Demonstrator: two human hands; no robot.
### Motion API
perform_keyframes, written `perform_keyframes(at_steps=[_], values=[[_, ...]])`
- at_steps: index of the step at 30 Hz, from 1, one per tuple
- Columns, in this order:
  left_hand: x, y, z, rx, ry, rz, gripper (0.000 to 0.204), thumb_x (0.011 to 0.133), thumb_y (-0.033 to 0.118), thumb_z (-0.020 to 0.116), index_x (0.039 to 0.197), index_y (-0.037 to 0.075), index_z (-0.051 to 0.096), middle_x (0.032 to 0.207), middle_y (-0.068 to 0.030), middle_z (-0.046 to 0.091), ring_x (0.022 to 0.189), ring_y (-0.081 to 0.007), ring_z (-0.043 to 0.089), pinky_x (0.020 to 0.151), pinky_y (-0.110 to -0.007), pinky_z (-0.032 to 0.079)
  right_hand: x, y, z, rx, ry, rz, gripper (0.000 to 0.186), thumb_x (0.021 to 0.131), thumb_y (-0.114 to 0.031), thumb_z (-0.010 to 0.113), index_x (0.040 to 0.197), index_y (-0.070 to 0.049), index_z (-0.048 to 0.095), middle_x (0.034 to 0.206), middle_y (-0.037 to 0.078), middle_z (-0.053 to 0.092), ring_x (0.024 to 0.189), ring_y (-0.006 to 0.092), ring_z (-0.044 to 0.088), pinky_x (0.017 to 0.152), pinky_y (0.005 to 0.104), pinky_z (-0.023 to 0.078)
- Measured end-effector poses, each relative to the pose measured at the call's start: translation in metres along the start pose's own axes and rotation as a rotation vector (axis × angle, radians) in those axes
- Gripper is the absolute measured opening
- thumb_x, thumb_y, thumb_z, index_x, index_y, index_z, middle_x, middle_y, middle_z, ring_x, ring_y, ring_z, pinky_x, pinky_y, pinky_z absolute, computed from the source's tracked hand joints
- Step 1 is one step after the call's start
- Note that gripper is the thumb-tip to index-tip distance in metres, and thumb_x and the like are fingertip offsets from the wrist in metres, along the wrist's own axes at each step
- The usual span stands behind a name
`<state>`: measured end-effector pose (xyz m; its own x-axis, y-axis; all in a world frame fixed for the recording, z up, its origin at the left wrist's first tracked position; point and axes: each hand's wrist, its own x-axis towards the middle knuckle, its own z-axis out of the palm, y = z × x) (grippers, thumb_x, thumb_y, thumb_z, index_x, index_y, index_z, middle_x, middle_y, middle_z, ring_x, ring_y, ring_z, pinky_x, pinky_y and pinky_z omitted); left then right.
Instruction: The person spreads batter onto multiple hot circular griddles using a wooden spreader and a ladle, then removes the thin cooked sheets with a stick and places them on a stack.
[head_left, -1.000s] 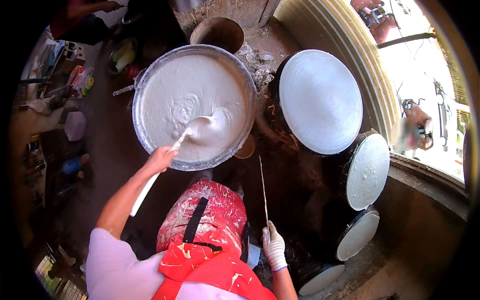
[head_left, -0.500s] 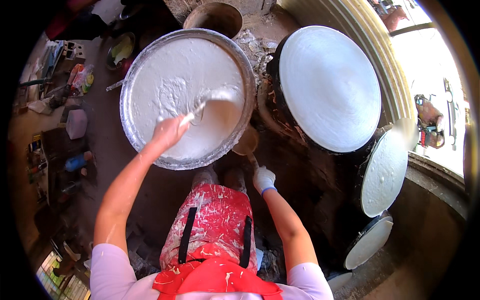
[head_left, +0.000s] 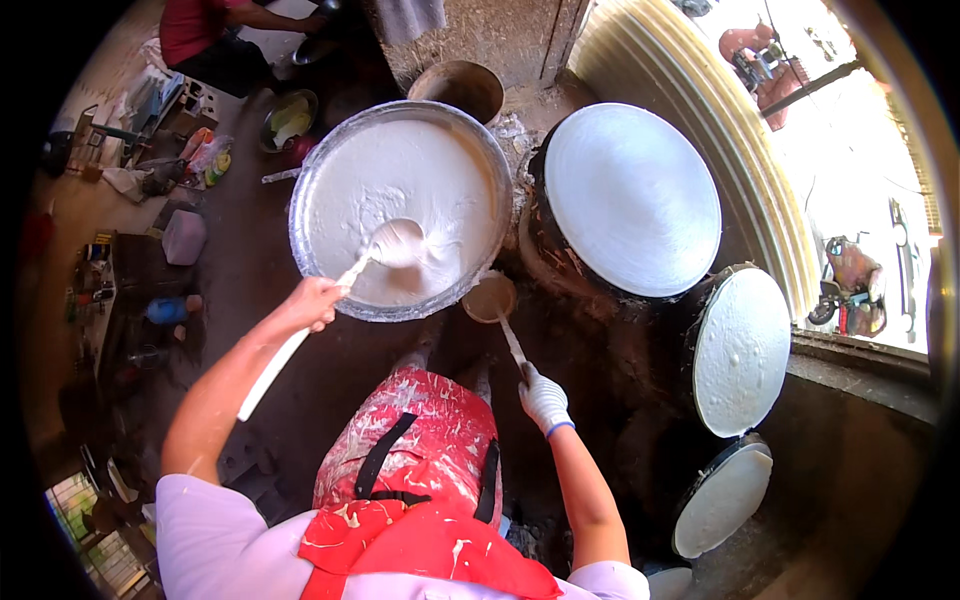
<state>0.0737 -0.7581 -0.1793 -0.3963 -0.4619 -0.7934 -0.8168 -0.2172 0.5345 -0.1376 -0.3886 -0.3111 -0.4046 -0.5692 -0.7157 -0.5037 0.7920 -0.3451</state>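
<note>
A wide metal basin (head_left: 398, 312) full of thick white batter (head_left: 370, 160) stands in front of me. My bare left hand (head_left: 315, 303) is closed around the long pale handle of a ladle (head_left: 398, 240), whose bowl is over the batter near the basin's middle. Whether that bowl touches the surface I cannot tell. In a white glove, my right hand (head_left: 545, 400) grips the handle of a second, brownish dipper (head_left: 490, 298). Its bowl is beside the basin's lower right rim, low and outside it.
Rightward stand a large round griddle (head_left: 635, 200) with a smooth pale top, a second griddle (head_left: 742, 350) coated in bubbly batter, and further ones (head_left: 722, 500). An empty-looking bucket (head_left: 460, 88) is behind the basin. Far left, a person (head_left: 215, 35) sits near a green-filled bowl (head_left: 290, 118).
My left hand has drawn back toward me and left, bringing the ladle from the basin's right side to its middle. My view has shifted, and my right hand still holds the dipper.
</note>
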Motion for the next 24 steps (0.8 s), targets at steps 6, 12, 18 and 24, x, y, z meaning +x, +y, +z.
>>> perform_keyframes(at_steps=[6,12,18,24], values=[[-0.157,0.075,-0.042,-0.173,0.015,0.302,0.042,0.093,0.038,0.047,0.107,-0.001,0.052,0.049,0.0033,0.036,0.033,-0.0024,0.029,0.030,-0.018,0.025,-0.105,-0.011,-0.052,0.621,0.028,0.130,0.036,0.090,-0.024,0.044,0.125,-0.015,0.048,0.065,0.011,0.061,0.050,0.0222,0.058,0.049,0.0357,0.047],[-0.083,0.035,-0.037,-0.343,-0.017,0.281,0.036,0.093,0.035,0.048,0.101,0.000,0.054,0.051,0.0032,0.036,0.035,-0.0025,0.029,0.032,-0.018,0.026,-0.142,-0.028,-0.058,0.683,0.055,0.171,0.033,0.093,-0.020,0.042,0.124,-0.009,0.049,0.057,0.004,0.053,0.039,0.0112,0.045,0.038,0.0260,0.038],[0.056,-0.002,-0.026,-0.134,0.147,0.239,0.035,0.090,0.033,0.050,0.087,-0.001,0.058,0.050,-0.0024,0.044,0.037,-0.0105,0.042,0.035,-0.027,0.036,-0.164,-0.123,-0.123,0.548,0.086,0.026,0.032,0.093,-0.018,0.044,0.124,-0.012,0.049,0.057,0.001,0.053,0.043,0.0087,0.048,0.040,0.0235,0.040],[0.153,-0.047,0.004,0.158,0.176,0.006,0.041,0.083,0.032,0.050,0.071,-0.006,0.061,0.055,-0.0164,0.058,0.045,-0.0248,0.058,0.047,-0.037,0.047,-0.076,-0.189,-0.116,-0.019,0.130,-0.125,0.022,0.089,-0.020,0.048,0.106,-0.011,0.057,0.065,0.013,0.061,0.056,0.0246,0.061,0.052,0.0361,0.047]])
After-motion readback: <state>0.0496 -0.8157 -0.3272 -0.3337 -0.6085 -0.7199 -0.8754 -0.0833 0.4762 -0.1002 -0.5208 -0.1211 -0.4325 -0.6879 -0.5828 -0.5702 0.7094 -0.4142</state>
